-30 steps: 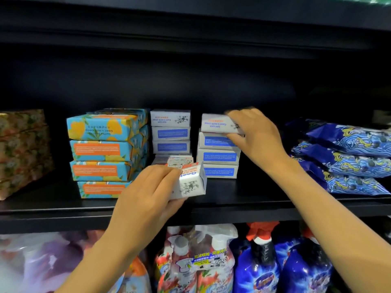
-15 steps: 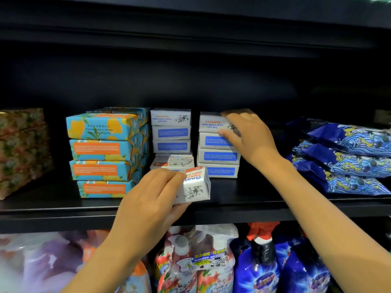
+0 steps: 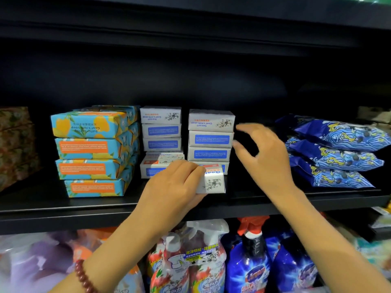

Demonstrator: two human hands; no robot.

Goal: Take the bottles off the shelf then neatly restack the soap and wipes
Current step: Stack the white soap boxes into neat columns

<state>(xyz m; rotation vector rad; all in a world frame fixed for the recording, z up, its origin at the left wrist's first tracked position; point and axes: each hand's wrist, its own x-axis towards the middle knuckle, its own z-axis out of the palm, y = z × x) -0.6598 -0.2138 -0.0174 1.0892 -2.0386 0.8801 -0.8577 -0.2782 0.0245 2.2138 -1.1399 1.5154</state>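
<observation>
Middle of the frame: the left hand [image 3: 175,185] grasps a white soap box [image 3: 212,182], fingers [image 3: 186,166] curled over its top and left end (goat print facing out). The box sits low at the front of the shelf [image 3: 63,208], before the right-hand stack of white boxes [image 3: 210,142]. The right hand [image 3: 264,157] hangs just right of that stack, fingers spread, released, holding nothing.

Free room on the shelf [image 3: 42,200]: you have a wide dark band above every stack, under the upper shelf board [image 3: 190,34]. Your right hand [image 3: 266,157] fills the gap between the right white soap stack [image 3: 210,142] and the wipes packs [image 3: 334,153]. The slot between the two white stacks is narrow. The left white soap stack [image 3: 161,132] stands just beside the blue-orange boxes [image 3: 91,153]. Your left hand [image 3: 171,187], gripping a white box [image 3: 212,182], blocks the front strip.
</observation>
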